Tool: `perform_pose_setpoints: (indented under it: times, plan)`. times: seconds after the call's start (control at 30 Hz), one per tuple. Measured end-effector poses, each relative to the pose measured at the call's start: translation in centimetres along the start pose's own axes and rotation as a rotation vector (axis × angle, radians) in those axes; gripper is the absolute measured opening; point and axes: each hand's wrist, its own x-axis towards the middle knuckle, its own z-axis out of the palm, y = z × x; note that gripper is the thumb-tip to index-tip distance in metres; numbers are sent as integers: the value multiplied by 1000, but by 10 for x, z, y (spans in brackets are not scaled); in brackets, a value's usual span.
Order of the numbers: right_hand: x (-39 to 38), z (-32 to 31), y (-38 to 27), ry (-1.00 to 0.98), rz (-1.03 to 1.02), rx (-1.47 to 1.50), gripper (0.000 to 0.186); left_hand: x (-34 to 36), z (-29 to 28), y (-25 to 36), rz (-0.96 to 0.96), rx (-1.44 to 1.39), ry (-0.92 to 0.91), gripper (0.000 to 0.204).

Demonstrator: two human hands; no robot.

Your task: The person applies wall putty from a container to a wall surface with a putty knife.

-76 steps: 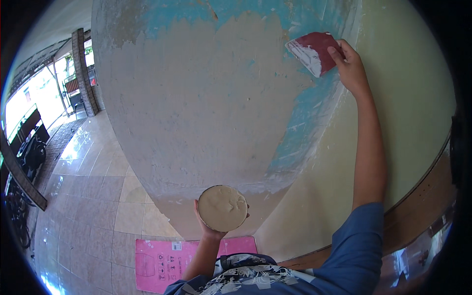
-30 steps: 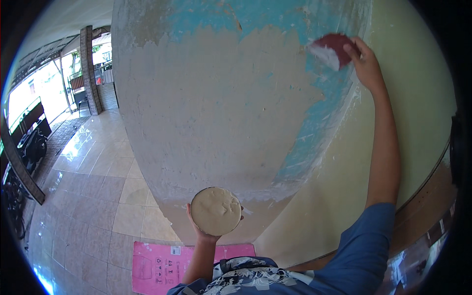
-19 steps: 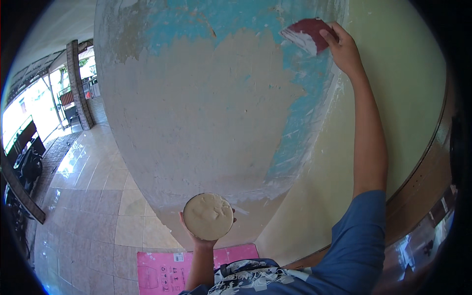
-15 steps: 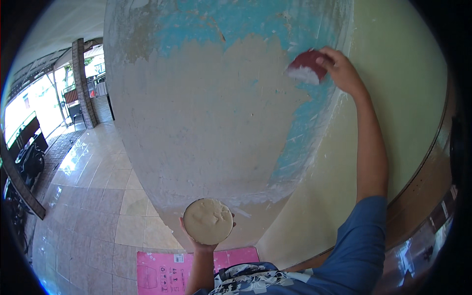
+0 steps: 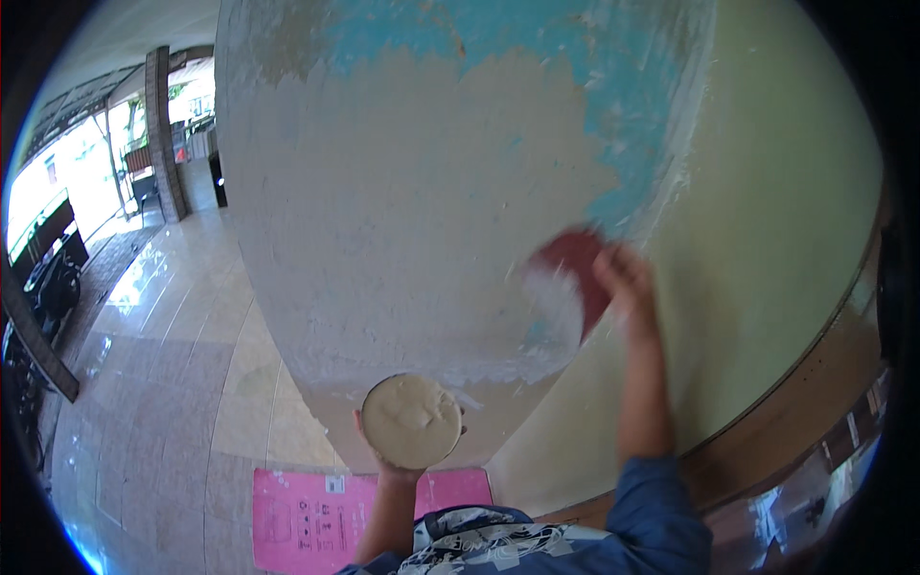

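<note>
My left hand point(image 5: 398, 468) holds up a round container of beige wall putty point(image 5: 412, 422) from below, its fingers wrapped round the sides. The putty's surface is smooth with a rough lump towards the right. In my right hand point(image 5: 628, 278) is a dark red putty spreader point(image 5: 580, 264), smeared by motion, with whitish putty along its left part. The spreader is over the lower right of the wall point(image 5: 422, 211); whether its edge touches cannot be made out. Grey-beige putty covers most of this wall, and turquoise paint point(image 5: 628, 125) shows along the top and right.
A pale green wall point(image 5: 776, 192) meets the puttied wall at a corner on the right. Pink flattened cardboard point(image 5: 287, 517) lies on the tiled floor point(image 5: 182, 383) below. At the far left stand a pillar point(image 5: 165, 134) and a parked motorcycle point(image 5: 56, 287).
My right hand has swept the spreader down and slightly left from the upper right turquoise area. Putty now covers part of the lower right turquoise strip. The left hand still holds the container.
</note>
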Motion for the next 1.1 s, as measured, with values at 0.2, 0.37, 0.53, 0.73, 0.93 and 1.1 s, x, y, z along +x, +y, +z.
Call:
perform_pose_setpoints:
  times: [0.2,0.37,0.53,0.73,0.93,1.1]
  plan:
    - [-116,81,121,129,455,268,31,15,-20,-3,-24,-32,104,86]
    - [-145,54,139,-41,567,80,39,4,-34,-19,-29,-8,166,79]
    - [-149,50,127,75,571,239,37,-3,-25,-29,-81,9,89,78]
    - [-153,53,136,-95,601,130,35,-9,-31,-32,-35,39,200,79]
    - [-155,55,148,-155,676,114,36,-7,-41,-30,11,18,266,79]
    - [-158,61,143,-142,670,77,36,-3,-41,-27,-14,4,187,77]
